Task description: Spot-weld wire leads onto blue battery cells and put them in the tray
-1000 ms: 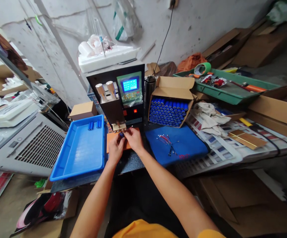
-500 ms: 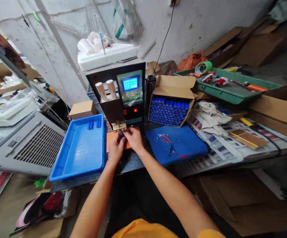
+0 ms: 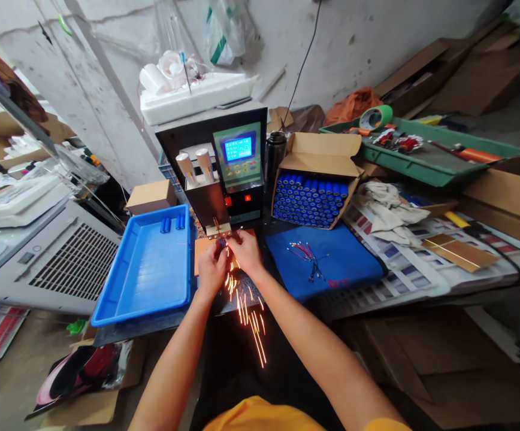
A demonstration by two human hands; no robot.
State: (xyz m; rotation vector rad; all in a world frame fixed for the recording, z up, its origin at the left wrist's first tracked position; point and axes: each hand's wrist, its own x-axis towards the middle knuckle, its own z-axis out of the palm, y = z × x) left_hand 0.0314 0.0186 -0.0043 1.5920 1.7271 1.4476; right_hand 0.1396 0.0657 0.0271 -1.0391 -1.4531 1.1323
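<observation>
My left hand (image 3: 212,267) is closed on a small blue battery cell (image 3: 221,242), mostly covered by the fingers, under the electrode tips of a spot welder (image 3: 211,206). Right beside it, my right hand (image 3: 246,252) pinches a thin wire; its pale tip (image 3: 241,228) pokes out above the fingers. Orange sparks (image 3: 242,305) spray from between the hands down toward my lap. An orange block (image 3: 200,254) lies beneath the hands. The welder's screen (image 3: 238,148) is lit, and a red switch (image 3: 248,197) glows below it.
To the left stands a blue tray (image 3: 145,278) with several blue cells (image 3: 180,222). On the right, an open carton (image 3: 320,163) is packed with cells, behind a blue mat (image 3: 359,257) bearing loose wire leads (image 3: 308,258). A green tray (image 3: 435,170) holds tape and tools farther right.
Bright sparks have burst out below the welder tips. Both hands keep their hold at nearly the same place, and the view has shifted slightly.
</observation>
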